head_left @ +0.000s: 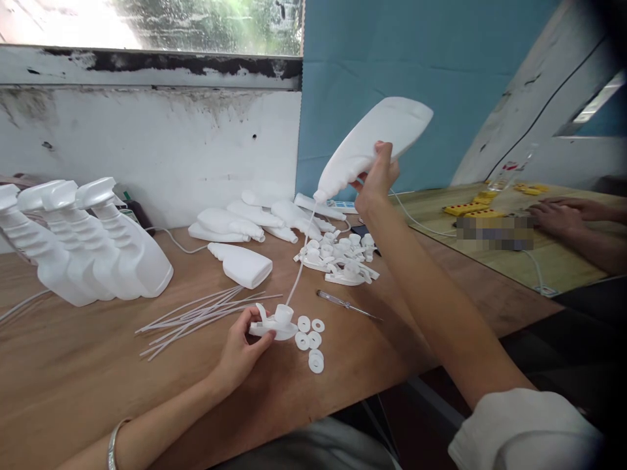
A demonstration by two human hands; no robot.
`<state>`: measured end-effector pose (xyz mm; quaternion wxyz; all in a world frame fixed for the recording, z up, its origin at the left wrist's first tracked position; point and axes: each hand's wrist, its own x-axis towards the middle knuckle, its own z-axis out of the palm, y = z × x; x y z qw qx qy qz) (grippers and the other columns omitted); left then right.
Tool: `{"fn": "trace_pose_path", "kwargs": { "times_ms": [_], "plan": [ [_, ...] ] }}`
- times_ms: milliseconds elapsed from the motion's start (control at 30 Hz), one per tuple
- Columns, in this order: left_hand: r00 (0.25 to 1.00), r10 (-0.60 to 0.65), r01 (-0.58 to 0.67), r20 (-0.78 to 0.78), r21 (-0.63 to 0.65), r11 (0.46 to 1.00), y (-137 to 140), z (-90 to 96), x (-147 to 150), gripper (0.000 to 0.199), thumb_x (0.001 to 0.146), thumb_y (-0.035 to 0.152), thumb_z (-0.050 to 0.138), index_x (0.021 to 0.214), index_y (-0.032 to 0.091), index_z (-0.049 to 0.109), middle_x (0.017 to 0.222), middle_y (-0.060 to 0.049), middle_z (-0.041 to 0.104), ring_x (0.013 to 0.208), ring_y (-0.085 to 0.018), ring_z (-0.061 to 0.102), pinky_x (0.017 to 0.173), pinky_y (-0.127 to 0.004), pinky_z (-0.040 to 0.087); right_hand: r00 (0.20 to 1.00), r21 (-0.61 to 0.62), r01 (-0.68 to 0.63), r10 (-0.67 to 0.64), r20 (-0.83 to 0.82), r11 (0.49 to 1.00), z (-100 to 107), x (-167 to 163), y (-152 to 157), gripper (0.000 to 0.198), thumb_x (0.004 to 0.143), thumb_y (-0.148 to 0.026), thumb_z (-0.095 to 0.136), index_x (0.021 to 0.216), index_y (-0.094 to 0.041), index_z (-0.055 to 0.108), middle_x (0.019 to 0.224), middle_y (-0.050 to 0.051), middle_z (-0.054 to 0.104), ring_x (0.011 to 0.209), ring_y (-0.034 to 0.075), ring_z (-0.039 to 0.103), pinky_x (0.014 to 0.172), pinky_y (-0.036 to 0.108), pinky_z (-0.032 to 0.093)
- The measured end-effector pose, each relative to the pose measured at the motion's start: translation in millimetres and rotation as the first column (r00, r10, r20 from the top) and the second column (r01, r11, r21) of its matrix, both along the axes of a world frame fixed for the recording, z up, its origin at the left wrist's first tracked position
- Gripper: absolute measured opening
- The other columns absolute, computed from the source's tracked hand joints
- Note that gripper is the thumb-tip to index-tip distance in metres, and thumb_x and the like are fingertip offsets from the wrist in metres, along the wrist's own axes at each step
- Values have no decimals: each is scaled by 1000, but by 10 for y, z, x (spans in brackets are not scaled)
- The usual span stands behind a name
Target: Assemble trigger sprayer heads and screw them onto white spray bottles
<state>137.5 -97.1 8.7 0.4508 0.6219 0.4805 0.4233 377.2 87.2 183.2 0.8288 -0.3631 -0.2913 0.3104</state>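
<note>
My right hand (378, 176) grips a white plastic bottle (377, 134), tilted with its neck down to the left. Low over the table, my left hand (247, 343) holds a white trigger spray head (281, 320) upside down, its cap opening upward. A thin white tube (296, 282) rises from that cap to the bottle's mouth; its upper end meets the neck, and I cannot tell how far it reaches inside. Several white ring washers (304, 341) lie just right of the spray head. Left of it, loose white tubes (196, 320) are spread on the wood.
Bottles with spray heads (98, 254) stand at the left. Behind are lying bottles (264, 215), a single bottle (247, 264) and a pile of spray heads (343, 254). A screwdriver (345, 304) lies mid-table. Another person's hands (558, 215) rest on the right-hand table near yellow items (473, 207).
</note>
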Motion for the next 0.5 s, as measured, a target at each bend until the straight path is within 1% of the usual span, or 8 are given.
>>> {"fn": "trace_pose_path", "kwargs": {
  "times_ms": [67, 167, 233, 300, 333, 400, 433, 500],
  "plan": [
    [1000, 4, -4, -13, 1, 1000, 0, 5, -8, 18, 74, 25, 57, 88, 17, 48, 90, -2, 59, 79, -15, 54, 69, -23, 38, 1000, -8, -10, 10, 15, 1000, -36, -53, -40, 10, 75, -34, 51, 82, -27, 48, 80, -3, 56, 67, 14, 52, 46, 24, 40],
    [1000, 10, -10, -22, 2, 1000, -4, -4, -11, 18, 74, 26, 57, 89, 17, 49, 91, -2, 60, 80, -16, 54, 69, -23, 38, 996, -25, -89, 90, 28, 996, -170, -149, -149, 12, 74, -32, 51, 83, -24, 49, 75, -4, 54, 59, 11, 50, 42, 20, 37],
    [1000, 18, -18, -21, 0, 1000, -5, -18, -6, 20, 74, 26, 58, 90, 17, 50, 92, -2, 60, 81, -16, 54, 69, -24, 38, 981, -58, -192, 194, 23, 980, -330, -214, -258, 14, 74, -32, 52, 85, -23, 50, 72, -5, 55, 57, 9, 50, 43, 19, 39],
    [1000, 30, -30, 1, -17, 999, 7, -18, -8, 22, 72, 27, 60, 90, 17, 51, 92, -2, 61, 79, -16, 54, 69, -24, 38, 964, -89, -261, 264, 25, 961, -528, -277, -384, 21, 70, -36, 57, 84, -21, 52, 71, -4, 56, 56, 10, 52, 41, 20, 40],
    [999, 44, -43, 29, -37, 998, 23, -6, -17, 25, 70, 27, 62, 91, 17, 52, 91, -2, 61, 78, -16, 54, 68, -24, 38, 949, -112, -309, 313, 21, 944, -628, -309, -448, 24, 67, -35, 60, 84, -21, 53, 71, -4, 58, 56, 11, 53, 42, 20, 42],
    [985, 110, -95, 132, -111, 989, 86, 55, -64, 30, 67, 29, 66, 92, 16, 55, 86, -1, 62, 74, -14, 54, 66, -22, 39, 897, -151, -440, 441, -32, 885, -807, -380, -568, 27, 63, -34, 64, 85, -21, 54, 73, -4, 61, 57, 10, 55, 46, 21, 47],
    [967, 157, -123, 202, -172, 977, 132, 105, -104, 33, 65, 29, 68, 92, 16, 56, 84, -1, 62, 73, -13, 55, 64, -21, 39, 869, -161, -494, 491, -59, 855, -878, -421, -619, 28, 62, -33, 66, 84, -21, 54, 73, -4, 62, 57, 11, 56, 47, 22, 48],
    [897, 278, -167, 345, -317, 933, 241, 225, -211, 33, 64, 28, 70, 92, 14, 59, 81, -3, 64, 72, -12, 56, 60, -19, 40, 803, -147, -596, 585, -114, 790, -985, -514, -700, 29, 61, -29, 68, 85, -21, 55, 76, -4, 63, 59, 12, 58, 52, 25, 52]
  ]
}}
